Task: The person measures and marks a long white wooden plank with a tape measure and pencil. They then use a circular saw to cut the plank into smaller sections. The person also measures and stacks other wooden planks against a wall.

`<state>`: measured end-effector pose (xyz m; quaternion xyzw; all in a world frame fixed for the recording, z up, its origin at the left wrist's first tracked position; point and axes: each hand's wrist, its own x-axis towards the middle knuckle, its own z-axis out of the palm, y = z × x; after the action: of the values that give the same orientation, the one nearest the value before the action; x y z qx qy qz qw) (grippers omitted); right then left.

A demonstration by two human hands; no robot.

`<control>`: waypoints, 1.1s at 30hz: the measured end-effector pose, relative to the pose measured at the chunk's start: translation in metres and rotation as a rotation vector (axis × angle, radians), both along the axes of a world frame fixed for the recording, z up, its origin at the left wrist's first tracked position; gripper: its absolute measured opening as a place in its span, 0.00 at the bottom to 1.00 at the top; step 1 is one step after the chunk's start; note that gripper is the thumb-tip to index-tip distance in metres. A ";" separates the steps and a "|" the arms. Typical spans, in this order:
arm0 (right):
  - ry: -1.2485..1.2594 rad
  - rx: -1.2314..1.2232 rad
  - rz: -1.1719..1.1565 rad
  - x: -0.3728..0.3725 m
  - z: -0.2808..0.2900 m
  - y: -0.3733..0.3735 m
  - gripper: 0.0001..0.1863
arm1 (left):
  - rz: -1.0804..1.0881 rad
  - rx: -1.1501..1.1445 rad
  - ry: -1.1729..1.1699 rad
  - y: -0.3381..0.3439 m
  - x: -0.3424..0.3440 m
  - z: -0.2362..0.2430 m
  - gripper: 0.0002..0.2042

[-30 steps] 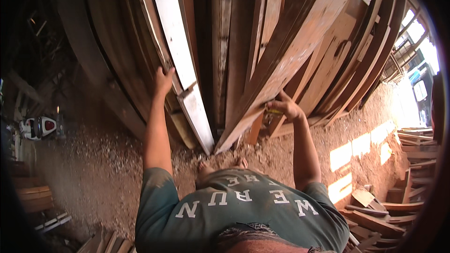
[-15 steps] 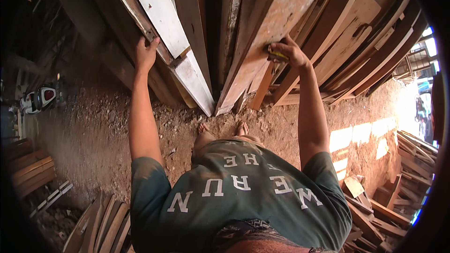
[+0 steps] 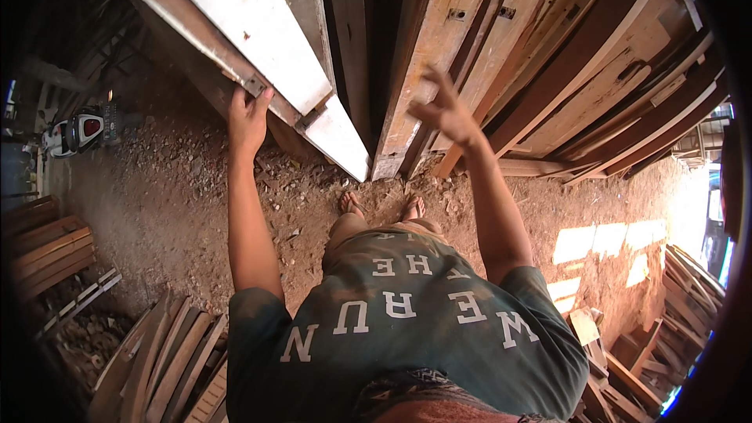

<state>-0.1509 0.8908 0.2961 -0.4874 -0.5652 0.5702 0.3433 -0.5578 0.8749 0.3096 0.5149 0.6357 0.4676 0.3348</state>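
Observation:
My left hand (image 3: 249, 121) grips the brown edge of a long white-painted board (image 3: 254, 31), fingertips curled on a worn notch near its lower end. The board leans upright, its narrower white foot standing on the dirt. To the right, my right hand (image 3: 448, 116) is lifted in front of an orange-stained plank (image 3: 429, 47), fingers spread, with nothing visible in it. I cannot tell whether it touches the plank. Beside that plank stands another pale plank (image 3: 509, 39) with a dark mortise hole.
More upright boards (image 3: 595, 94) lean in a row to the right. A white and dark power tool (image 3: 78, 133) sits at the far left. Timber piles lie at the lower left (image 3: 168, 360) and lower right (image 3: 627, 376). My feet (image 3: 351, 204) stand on gravelly dirt near the boards.
My right hand has moved left and opened; the small yellow and dark object it held no longer shows. The white board has swung right and nearer, my left hand still on it.

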 end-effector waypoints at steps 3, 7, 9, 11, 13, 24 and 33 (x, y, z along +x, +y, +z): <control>-0.100 0.062 0.310 -0.044 -0.047 -0.010 0.60 | -0.006 -0.019 0.006 -0.032 -0.006 -0.004 0.23; -0.093 -0.058 0.453 -0.094 -0.092 -0.013 0.65 | 0.093 -0.132 0.203 -0.080 0.009 0.011 0.22; -0.085 -0.038 0.548 -0.112 -0.121 -0.006 0.66 | 0.170 -0.285 0.214 -0.103 0.021 0.031 0.20; -0.046 -0.028 0.581 -0.129 -0.137 -0.003 0.64 | 0.207 -0.512 0.235 -0.123 0.014 0.032 0.24; -0.080 -0.152 0.745 -0.141 -0.126 0.004 0.61 | 0.271 -0.498 0.332 -0.151 -0.004 0.026 0.30; -0.189 -0.039 0.790 -0.165 -0.111 -0.063 0.48 | 0.416 0.684 -0.831 -0.200 0.019 0.096 0.23; -0.248 -0.067 1.271 -0.162 -0.102 -0.105 0.49 | 0.576 0.655 -0.866 -0.283 0.005 0.092 0.14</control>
<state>-0.3126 0.7862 0.1943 -0.1303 -0.7610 0.6189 -0.1442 -0.5528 0.5922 0.4019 0.1621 0.3788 0.8770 0.2472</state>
